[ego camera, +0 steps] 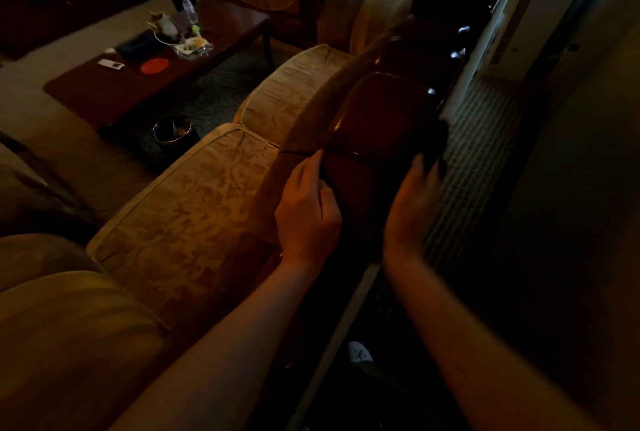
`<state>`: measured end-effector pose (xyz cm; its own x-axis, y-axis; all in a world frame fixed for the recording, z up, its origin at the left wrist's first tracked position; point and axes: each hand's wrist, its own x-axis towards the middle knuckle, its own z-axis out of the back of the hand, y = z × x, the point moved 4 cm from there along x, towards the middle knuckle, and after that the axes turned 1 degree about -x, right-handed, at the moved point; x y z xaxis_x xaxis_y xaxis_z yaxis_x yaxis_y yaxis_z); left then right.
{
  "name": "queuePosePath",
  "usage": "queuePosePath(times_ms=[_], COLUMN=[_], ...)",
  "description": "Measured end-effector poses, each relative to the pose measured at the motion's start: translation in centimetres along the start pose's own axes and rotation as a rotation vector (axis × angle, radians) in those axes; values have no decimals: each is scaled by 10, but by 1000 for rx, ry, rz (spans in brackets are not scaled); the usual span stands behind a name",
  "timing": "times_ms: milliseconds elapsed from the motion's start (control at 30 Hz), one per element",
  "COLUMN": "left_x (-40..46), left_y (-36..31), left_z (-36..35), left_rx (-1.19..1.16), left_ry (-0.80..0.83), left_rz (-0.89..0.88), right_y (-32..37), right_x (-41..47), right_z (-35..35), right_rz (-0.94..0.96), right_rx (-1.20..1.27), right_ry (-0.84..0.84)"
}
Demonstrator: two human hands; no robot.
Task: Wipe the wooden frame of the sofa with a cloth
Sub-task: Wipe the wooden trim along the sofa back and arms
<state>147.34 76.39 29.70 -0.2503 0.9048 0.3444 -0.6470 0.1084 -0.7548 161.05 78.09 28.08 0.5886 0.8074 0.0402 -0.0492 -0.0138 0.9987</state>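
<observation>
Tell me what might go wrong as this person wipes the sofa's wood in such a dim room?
The right hand grips a dark cloth near the back edge of the wooden frame, so the cloth could slip down behind the sofa. In this gloom, missed patches seem likely. The left hand may smudge the polished wood.

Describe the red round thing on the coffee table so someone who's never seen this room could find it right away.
Start at the dark wooden coffee table that stands on the carpet in front of the patterned sofa cushions. On its near half, just right of a small white device, lies a flat red disc, maybe a coaster. It is the only bright red thing on the table.
</observation>
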Motion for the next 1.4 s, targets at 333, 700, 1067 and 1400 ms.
queuePosePath(times_ms=[333,700,1067,1400], left_x=[-1,36,95,58], left_y=[0,38,61,97], left_z=[0,16,47,104], left_rx=[-30,-858,-528,-480], left_ry=[5,-247,-302,-329], left_rz=[-7,690,623,634], right_y=[84,71,59,111], right_x=[131,-16,33,98], right_z=[-33,-41,-166,-146], right_rz=[356,1197,979,818], right_rx=[-567,-888,-1730,-1570], right_ry=[97,639,1113,782])
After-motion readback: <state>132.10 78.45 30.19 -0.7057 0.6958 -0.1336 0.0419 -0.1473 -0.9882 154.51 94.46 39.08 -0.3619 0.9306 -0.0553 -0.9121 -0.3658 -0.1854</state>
